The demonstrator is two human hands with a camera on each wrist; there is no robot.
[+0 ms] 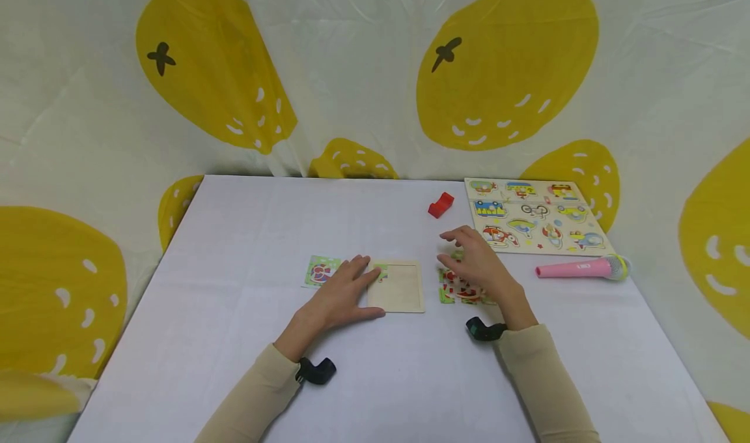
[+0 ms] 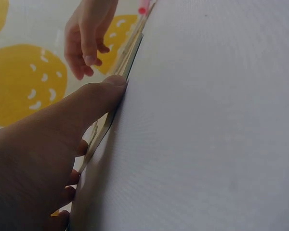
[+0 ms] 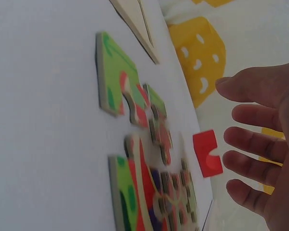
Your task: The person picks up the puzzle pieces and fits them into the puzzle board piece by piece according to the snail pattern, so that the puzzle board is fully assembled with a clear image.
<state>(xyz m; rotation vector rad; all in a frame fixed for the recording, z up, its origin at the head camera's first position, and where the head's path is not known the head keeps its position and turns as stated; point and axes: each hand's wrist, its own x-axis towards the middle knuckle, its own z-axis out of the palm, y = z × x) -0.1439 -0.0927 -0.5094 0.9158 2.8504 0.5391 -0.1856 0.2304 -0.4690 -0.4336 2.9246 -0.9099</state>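
Observation:
A shallow wooden puzzle tray lies on the white table, with a green printed puzzle piece in its far left corner. My left hand rests along the tray's left side, fingers spread and index fingertip beside that piece. In the left wrist view, the thumb touches the tray's near edge. Above a group of loose jigsaw pieces hovers my right hand, fingers loosely bent and holding nothing. The right wrist view shows a green-and-red corner piece apart from the closer cluster.
A printed picture card lies partly under the left hand. Behind the right hand are a red block and a wooden vehicle puzzle board. A pink toy microphone lies at the right, in front of the board.

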